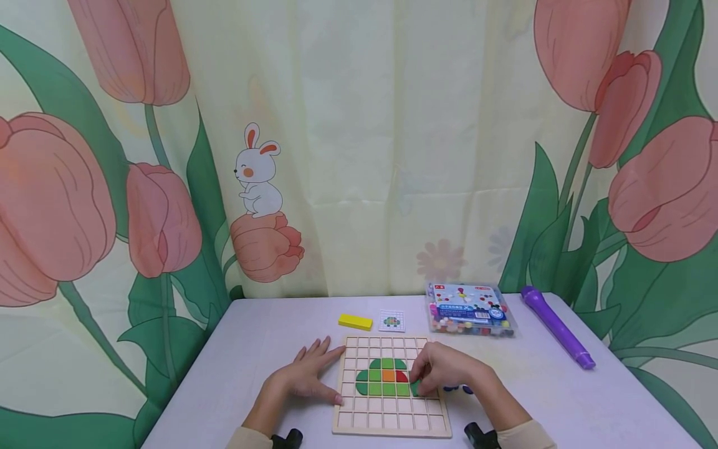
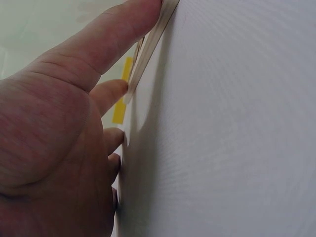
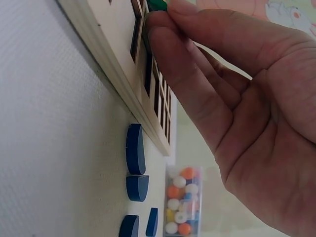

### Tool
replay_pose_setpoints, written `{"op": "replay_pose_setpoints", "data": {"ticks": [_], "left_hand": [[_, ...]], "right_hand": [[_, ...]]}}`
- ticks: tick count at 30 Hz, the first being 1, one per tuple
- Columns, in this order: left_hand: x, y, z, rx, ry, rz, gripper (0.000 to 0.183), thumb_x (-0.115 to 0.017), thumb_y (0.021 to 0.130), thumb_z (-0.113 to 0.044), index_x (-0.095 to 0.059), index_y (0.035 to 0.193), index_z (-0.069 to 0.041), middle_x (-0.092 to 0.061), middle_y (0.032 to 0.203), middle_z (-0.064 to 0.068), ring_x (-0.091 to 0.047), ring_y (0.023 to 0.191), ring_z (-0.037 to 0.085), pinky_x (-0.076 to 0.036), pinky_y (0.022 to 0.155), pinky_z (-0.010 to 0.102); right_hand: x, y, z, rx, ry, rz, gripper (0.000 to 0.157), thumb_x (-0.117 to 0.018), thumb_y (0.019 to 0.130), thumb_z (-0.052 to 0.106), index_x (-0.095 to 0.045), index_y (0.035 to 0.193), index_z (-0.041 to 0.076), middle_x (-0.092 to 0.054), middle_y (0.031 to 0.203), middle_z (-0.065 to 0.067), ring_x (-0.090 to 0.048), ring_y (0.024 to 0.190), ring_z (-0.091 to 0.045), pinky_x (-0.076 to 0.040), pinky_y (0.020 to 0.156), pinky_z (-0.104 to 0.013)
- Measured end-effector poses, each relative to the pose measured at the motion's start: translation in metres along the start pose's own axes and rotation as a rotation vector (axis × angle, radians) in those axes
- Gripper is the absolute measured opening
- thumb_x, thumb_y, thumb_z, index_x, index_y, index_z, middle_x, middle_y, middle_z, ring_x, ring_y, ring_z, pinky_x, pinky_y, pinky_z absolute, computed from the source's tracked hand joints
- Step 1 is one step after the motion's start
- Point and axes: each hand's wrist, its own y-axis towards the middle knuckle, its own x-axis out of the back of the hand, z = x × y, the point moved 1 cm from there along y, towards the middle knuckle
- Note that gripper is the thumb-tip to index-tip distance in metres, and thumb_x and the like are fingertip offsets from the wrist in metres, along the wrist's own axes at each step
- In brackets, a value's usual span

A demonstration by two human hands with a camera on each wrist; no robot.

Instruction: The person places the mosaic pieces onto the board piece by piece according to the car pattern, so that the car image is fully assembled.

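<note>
One left hand [image 1: 303,377]: spread, touching grid board [image 1: 392,429]
Right hand [image 1: 451,366]: pinches green piece [image 3: 157,4] over board
Box [image 1: 470,308]: behind board, lettering unreadable

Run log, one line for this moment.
left hand: touches grid board | right hand: pinches green piece | blue pieces: beside grid board

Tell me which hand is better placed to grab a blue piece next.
Likely the right hand, once it releases the green piece: the blue pieces lie on its side of the board, while the left hand touches the opposite edge.
</note>
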Motion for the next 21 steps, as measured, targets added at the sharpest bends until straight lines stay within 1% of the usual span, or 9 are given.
{"op": "replay_pose_setpoints", "data": {"ticks": [6,12,16,21], "left_hand": [[0.0006,-0.0005,-0.0008,0.001,-0.008,0.003,0.111,-0.086,0.069,-0.069,-0.038,0.162,-0.033,-0.017,0.174,0.017,-0.008,0.162,0.04,-0.004,0.126,0.07],[0.0005,-0.0004,-0.0015,0.01,-0.01,0.006,0.11,-0.086,0.068,-0.068,-0.038,0.161,-0.034,-0.018,0.174,0.016,-0.007,0.163,0.04,-0.004,0.127,0.07],[0.0009,-0.0008,-0.0023,0.007,-0.013,0.004,0.11,-0.087,0.068,-0.067,-0.038,0.161,-0.033,-0.018,0.174,0.017,-0.008,0.162,0.04,-0.004,0.126,0.07],[0.0018,-0.0019,-0.0036,0.007,-0.019,0.003,0.111,-0.087,0.068,-0.067,-0.039,0.161,-0.032,-0.018,0.174,0.017,-0.008,0.162,0.04,-0.004,0.126,0.07]], "right_hand": [[0.0007,0.0008,-0.0015,0.003,-0.026,0.013,0.016,-0.086,0.081,0.002,-0.082,0.092,0.013,-0.078,0.086,0.0,-0.06,0.071,-0.007,-0.053,0.066,-0.02],[-0.0009,0.0025,-0.0013,-0.011,-0.056,0.017,0.013,-0.086,0.083,0.005,-0.08,0.09,0.015,-0.073,0.082,0.004,-0.056,0.071,-0.007,-0.048,0.066,-0.02],[-0.0011,0.0026,-0.0012,-0.003,-0.07,0.017,0.012,-0.086,0.083,0.006,-0.079,0.089,0.014,-0.07,0.078,0.006,-0.054,0.07,-0.006,-0.046,0.065,-0.02],[-0.0012,0.0025,-0.0009,-0.007,-0.071,0.019,0.012,-0.086,0.083,0.006,-0.079,0.089,0.014,-0.07,0.078,0.007,-0.054,0.07,-0.005,-0.046,0.065,-0.019]]}}
